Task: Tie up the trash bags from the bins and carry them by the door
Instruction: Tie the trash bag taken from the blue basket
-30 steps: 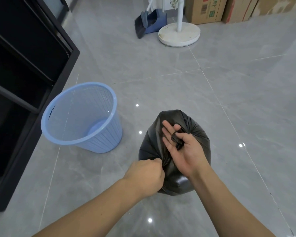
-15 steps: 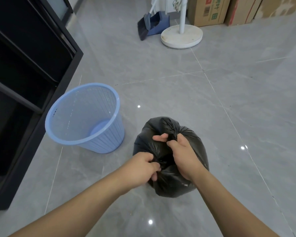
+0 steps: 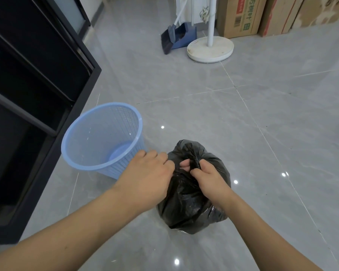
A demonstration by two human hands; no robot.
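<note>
A full black trash bag (image 3: pixel 188 208) sits on the grey tiled floor in front of me. My right hand (image 3: pixel 207 178) grips the twisted neck of the bag at its top, with the thumb and fingers curled round the gathered plastic. My left hand (image 3: pixel 149 177) is on the bag's left upper side, fingers curled onto the plastic; what it pinches is hidden under the hand. A light blue mesh bin (image 3: pixel 102 139) with no bag in it stands tilted just left of the bag, close to my left hand.
A black shelf unit (image 3: pixel 37 79) runs along the left. At the back stand a broom and blue dustpan (image 3: pixel 176 36), a white round stand base (image 3: pixel 209 47) and cardboard boxes (image 3: pixel 241 16). Grey floor tiles spread to the right.
My right hand turned from palm-up with a strip of bag across it to a fist round the bag's neck. My left hand moved up to the bag's top left. The view shifted closer.
</note>
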